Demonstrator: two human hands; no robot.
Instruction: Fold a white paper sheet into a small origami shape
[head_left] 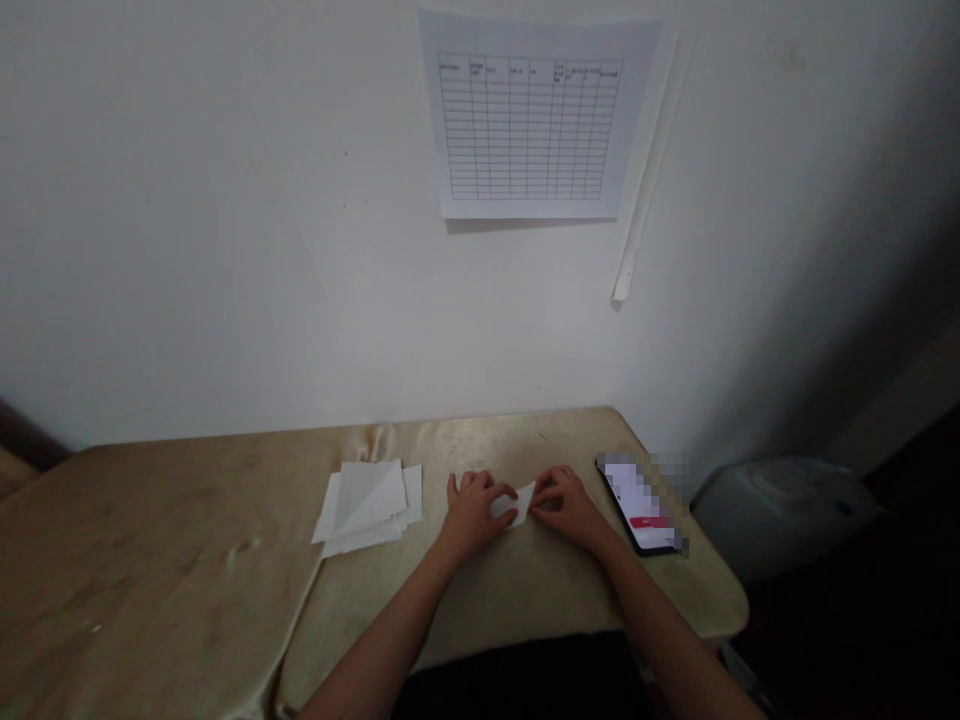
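Pinching the right end of a small white paper (523, 508) between thumb and forefinger of the right hand (568, 506). Reaching to its left end with the left hand (472, 512), thumb and forefinger curved, apart at the tips; cannot tell whether gripping there. Working midway between far and near edges of the table (525, 590), with stacked white sheets (369, 498) to the left and a lit phone (626, 492) just inside the right edge.

Room: plain and indoors; home or office, I can't tell.
Wall (225, 220): white, faintly marked, across my twelve o'clock.
Printed form (536, 140): office-like ruled grid, between twelve and one.
Worktop (165, 540): tan, wrinkled covering, four to eight o'clock.
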